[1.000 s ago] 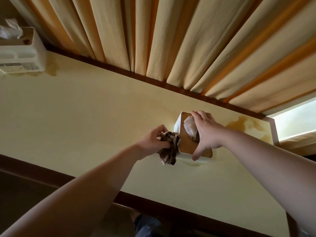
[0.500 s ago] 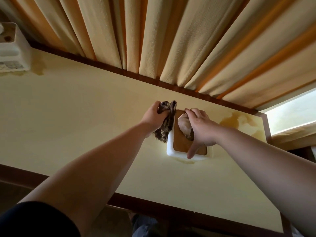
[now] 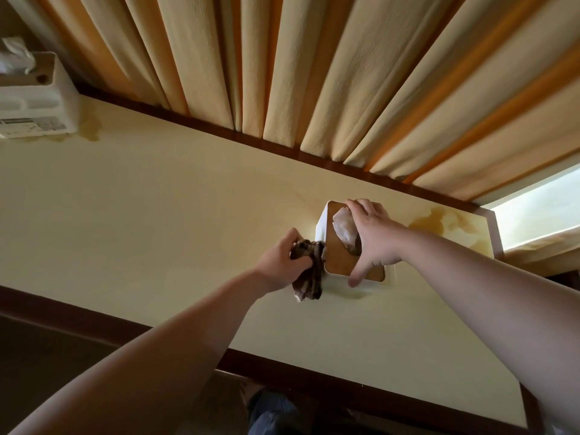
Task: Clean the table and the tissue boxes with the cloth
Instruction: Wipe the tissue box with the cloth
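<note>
Here, nearest to me, both forearms reach out over the pale yellow worktop [image 3: 157, 215], whose dark wooden edge runs just below them. My left hand [image 3: 282, 262] is closed around a bunched brown cloth [image 3: 309, 274], with a loose tail hanging down to the surface; the cloth is pressed against the left side wall of the near tissue box [image 3: 339, 246]. My right hand [image 3: 372, 237] grips that box from above, fingers curled over its far end beside the tissue tuft [image 3: 345, 229] and thumb reaching down to its near end. The box, white with a brown lid, has its long axis running away from me and tilted slightly to the left, so the cloth lies directly to its left and, in my judgement, any further wiping stroke should run along that axis while the right hand steadies it. Beyond the box, toward the far right corner, a yellowish stain [image 3: 445, 224] marks the worktop. Well apart, at the far left, stands a second white tissue box [image 3: 40, 98] with a smaller stain [image 3: 91, 130] just beside it; a printed label on its near face is too small to read. Pleated curtains [image 3: 314, 73] close the background.
</note>
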A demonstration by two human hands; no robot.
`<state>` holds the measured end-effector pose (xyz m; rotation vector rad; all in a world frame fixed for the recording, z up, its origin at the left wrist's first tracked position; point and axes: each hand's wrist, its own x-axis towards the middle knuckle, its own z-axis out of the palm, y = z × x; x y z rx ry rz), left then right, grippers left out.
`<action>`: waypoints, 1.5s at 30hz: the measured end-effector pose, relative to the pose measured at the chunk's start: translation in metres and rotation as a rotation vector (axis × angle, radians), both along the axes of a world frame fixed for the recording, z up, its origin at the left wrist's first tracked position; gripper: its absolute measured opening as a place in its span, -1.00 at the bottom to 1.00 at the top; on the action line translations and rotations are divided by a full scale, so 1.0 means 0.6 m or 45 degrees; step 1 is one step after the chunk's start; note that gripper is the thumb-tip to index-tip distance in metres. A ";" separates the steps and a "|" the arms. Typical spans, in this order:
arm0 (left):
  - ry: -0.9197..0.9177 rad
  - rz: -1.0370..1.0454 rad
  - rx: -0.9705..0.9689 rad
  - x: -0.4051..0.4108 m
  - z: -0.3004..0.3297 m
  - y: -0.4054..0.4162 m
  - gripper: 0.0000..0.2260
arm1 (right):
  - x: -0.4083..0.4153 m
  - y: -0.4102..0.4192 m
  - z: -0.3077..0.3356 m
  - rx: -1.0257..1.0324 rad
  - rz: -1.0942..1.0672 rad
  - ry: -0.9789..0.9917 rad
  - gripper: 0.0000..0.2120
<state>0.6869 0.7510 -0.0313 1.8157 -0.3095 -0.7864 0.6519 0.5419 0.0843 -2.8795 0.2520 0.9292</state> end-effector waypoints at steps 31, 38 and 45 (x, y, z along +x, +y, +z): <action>-0.138 0.294 -0.033 0.100 0.045 -0.012 -0.84 | 0.003 0.041 0.009 -0.138 -0.487 -0.098 0.52; -0.039 0.306 -0.099 0.109 0.039 0.000 -0.86 | 0.008 0.022 0.007 -0.057 -0.161 0.021 0.46; 0.042 0.196 -0.122 0.077 0.019 0.005 -0.87 | -0.001 -0.002 0.013 -0.030 0.075 0.025 0.48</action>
